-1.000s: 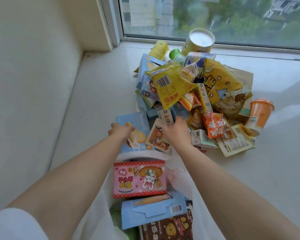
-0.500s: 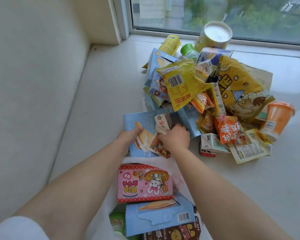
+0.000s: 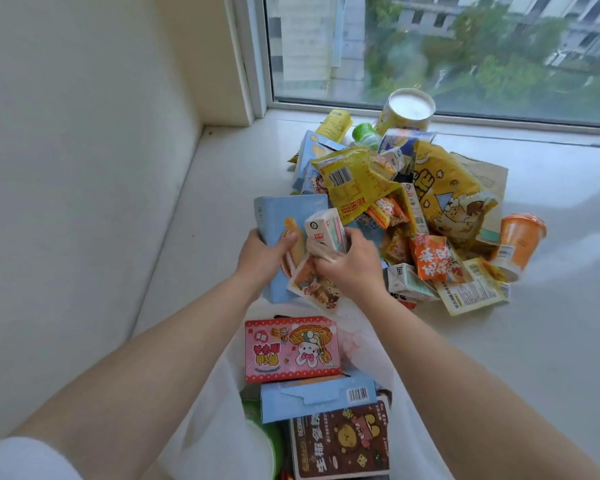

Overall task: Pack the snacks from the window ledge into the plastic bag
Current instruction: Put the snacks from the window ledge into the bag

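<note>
A heap of snacks lies on the white window ledge [image 3: 222, 174]. My left hand [image 3: 262, 256] grips the near left edge of a light blue biscuit box [image 3: 284, 211], tilted up off the ledge. My right hand [image 3: 349, 266] holds a small white drink carton [image 3: 324, 232] together with a flat picture packet [image 3: 312, 287]. The open white plastic bag [image 3: 368, 348] lies below my hands; inside are a pink bunny box [image 3: 291, 348], a blue box [image 3: 317, 398] and a brown bear box [image 3: 340, 441].
Further back in the pile are a yellow crisp bag [image 3: 354, 180], a large yellow popcorn bag [image 3: 447, 199], an orange packet [image 3: 432, 256] and a yellow tin [image 3: 407, 110]. An orange cup [image 3: 516, 240] lies at the right. The wall is close on the left, the window behind.
Both hands have closed on their items and lifted them: the blue box is now raised in my left hand, the carton and packet gathered in my right.
</note>
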`<state>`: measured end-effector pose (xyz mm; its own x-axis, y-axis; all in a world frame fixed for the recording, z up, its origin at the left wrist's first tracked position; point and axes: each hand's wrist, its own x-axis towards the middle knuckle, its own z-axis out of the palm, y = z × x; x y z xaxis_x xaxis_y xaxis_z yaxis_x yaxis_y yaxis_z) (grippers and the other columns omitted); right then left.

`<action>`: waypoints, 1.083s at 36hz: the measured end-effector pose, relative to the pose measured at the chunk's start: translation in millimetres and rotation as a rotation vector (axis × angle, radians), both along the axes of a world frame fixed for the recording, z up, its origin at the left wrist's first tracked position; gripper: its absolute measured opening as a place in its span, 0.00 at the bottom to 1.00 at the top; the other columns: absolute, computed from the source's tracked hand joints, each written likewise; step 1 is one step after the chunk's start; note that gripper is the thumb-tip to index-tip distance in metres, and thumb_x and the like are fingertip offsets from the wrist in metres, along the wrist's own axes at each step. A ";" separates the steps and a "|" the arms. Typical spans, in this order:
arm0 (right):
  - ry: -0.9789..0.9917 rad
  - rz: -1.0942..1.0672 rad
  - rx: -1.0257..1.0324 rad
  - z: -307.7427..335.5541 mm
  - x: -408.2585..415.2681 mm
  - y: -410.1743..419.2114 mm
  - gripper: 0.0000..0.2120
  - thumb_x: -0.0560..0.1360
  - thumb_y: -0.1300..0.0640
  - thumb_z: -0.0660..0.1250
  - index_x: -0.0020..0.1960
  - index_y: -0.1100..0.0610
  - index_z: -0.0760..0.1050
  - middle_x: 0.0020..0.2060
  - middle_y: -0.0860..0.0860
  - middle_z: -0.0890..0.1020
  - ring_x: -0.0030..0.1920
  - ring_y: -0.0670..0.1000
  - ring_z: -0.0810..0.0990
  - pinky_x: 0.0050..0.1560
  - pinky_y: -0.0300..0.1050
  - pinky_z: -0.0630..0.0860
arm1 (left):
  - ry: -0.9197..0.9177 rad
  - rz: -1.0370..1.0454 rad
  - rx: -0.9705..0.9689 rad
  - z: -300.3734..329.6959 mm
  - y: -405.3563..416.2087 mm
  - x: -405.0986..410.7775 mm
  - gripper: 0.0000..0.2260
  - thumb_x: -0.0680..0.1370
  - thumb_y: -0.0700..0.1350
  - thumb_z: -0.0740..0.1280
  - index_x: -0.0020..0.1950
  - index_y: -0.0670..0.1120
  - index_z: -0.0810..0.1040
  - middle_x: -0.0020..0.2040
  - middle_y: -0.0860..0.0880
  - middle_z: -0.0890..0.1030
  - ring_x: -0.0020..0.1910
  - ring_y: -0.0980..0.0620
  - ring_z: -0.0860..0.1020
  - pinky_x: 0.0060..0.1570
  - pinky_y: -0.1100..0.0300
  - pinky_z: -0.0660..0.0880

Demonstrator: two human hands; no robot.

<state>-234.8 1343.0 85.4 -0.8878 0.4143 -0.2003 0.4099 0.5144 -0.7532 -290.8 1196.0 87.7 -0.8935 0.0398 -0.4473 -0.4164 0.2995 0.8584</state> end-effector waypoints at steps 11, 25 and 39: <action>0.346 -0.031 0.054 32.7 93.6 4.2 0.28 0.62 0.52 0.80 0.55 0.58 0.69 0.47 0.48 0.76 0.46 0.50 0.77 0.43 0.47 0.76 | 0.411 -0.028 0.004 61.3 -25.1 90.4 0.16 0.71 0.44 0.74 0.45 0.55 0.67 0.42 0.58 0.75 0.40 0.63 0.75 0.33 0.70 0.73; 0.275 0.390 0.481 -15.7 138.3 3.8 0.33 0.51 0.51 0.83 0.44 0.50 0.64 0.36 0.48 0.77 0.34 0.50 0.76 0.31 0.36 0.68 | 0.306 -0.295 -0.223 28.9 -80.4 134.7 0.24 0.62 0.67 0.69 0.43 0.52 0.67 0.40 0.56 0.77 0.39 0.56 0.76 0.33 0.64 0.70; 0.231 0.571 0.602 -15.8 148.7 13.8 0.28 0.50 0.44 0.81 0.45 0.52 0.74 0.37 0.44 0.80 0.36 0.47 0.77 0.32 0.36 0.75 | 0.493 -0.915 -1.054 20.5 -79.4 119.7 0.18 0.77 0.55 0.62 0.63 0.49 0.66 0.59 0.50 0.75 0.55 0.48 0.75 0.45 0.56 0.68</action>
